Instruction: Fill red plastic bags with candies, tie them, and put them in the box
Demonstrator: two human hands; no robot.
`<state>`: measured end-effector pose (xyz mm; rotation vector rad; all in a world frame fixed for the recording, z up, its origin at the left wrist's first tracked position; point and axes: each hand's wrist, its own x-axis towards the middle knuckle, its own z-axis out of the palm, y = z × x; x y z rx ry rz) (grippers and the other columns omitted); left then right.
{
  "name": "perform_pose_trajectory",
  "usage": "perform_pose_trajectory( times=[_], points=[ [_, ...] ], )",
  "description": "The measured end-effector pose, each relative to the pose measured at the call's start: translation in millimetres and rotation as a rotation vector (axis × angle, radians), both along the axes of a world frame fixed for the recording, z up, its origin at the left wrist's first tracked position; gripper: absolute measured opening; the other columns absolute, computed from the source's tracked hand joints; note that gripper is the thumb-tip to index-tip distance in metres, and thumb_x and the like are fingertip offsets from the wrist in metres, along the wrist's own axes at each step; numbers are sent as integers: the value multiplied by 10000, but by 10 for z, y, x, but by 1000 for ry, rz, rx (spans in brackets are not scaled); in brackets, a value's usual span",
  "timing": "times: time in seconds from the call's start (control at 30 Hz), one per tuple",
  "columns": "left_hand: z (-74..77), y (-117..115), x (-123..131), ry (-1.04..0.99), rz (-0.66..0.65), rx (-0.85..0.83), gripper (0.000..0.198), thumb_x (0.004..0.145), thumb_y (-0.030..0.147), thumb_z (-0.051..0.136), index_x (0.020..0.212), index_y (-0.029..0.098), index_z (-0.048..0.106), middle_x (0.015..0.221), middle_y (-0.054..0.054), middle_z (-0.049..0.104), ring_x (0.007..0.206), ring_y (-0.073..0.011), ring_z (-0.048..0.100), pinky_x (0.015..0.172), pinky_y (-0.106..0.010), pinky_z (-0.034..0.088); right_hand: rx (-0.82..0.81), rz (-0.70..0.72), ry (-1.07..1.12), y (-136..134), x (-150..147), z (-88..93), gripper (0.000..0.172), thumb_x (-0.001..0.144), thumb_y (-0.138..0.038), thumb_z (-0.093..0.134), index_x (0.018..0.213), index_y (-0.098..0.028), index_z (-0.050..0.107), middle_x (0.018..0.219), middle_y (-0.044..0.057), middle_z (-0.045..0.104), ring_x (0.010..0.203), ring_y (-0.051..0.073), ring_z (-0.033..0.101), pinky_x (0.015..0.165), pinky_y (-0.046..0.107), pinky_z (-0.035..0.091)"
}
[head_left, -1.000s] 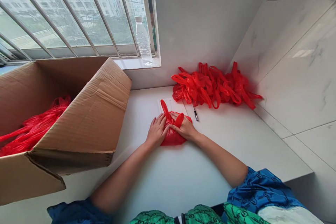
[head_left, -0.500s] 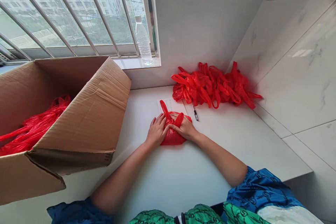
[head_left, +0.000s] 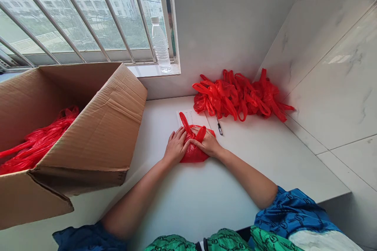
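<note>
A knotted red plastic bag lies on the white table in front of me, its two handle loops sticking up. My left hand holds its left side, fingers pointing forward and thumb at the knot. On the opposite side, my right hand grips the bag, its thumb also near the knot and its fingers partly hidden behind a loop. What the bag contains cannot be seen. Just beyond it, a sheet of printed paper is partly covered.
A big open cardboard box with red plastic bags inside stands at the left. Against the back wall lies a heap of red plastic bags. A pen rests beside the paper. On the windowsill stands a water bottle.
</note>
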<state>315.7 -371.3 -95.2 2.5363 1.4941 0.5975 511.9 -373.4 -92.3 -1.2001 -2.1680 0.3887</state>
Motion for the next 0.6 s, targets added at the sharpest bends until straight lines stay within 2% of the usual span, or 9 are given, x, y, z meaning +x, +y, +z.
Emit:
perform_pose_trajectory(
  times=[0.17,0.6],
  points=[
    [10,-5,7,-10,3,-4,467,1009,415,346,1372,167,504,1522,-117,427,1450,-251,327,1192,-506,243,4,-1,7,-13,-4,11,581,974,-569,422,1435,-220,487,1447,94,535,1372,266,451,1187,507,284],
    [3,-4,4,-48,-9,4,448,999,406,378,1370,194,511,1508,-112,447,1442,-258,340,1184,-522,255,14,-5,-1,-10,-1,6,576,970,-584,418,1443,-260,476,1450,71,534,1373,262,450,1187,500,289]
  ],
)
